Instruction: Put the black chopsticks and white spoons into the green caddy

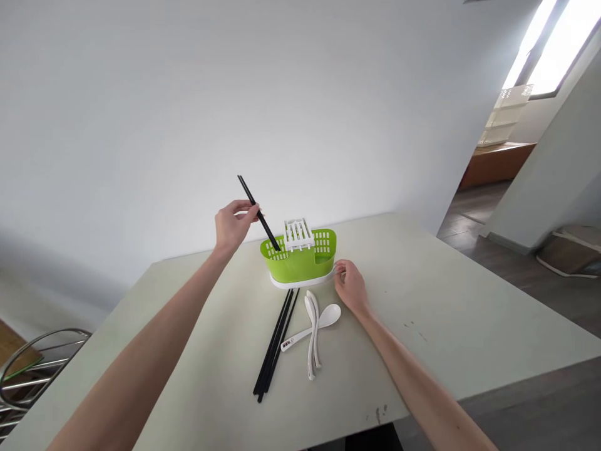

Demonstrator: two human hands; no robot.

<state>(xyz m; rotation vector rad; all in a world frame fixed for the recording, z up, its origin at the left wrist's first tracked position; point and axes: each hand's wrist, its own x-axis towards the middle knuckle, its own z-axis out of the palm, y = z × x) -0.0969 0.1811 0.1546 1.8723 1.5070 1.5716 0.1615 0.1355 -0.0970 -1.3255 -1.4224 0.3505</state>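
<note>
Left hand (pixel 233 224) pinches black chopsticks (pixel 267 230) mid-length, lower ends at the left opening of the green basket (pixel 299 270), frame centre; slant likely clears the white rack (pixel 298 234). Right hand (pixel 350 285) half-curled at basket's right end, maybe bracing; can't tell if gripping.

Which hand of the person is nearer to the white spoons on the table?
The right hand. It is just beyond the white spoons, slightly to their right, beside the green basket; the left hand is raised farther away, holding black chopsticks.
</note>
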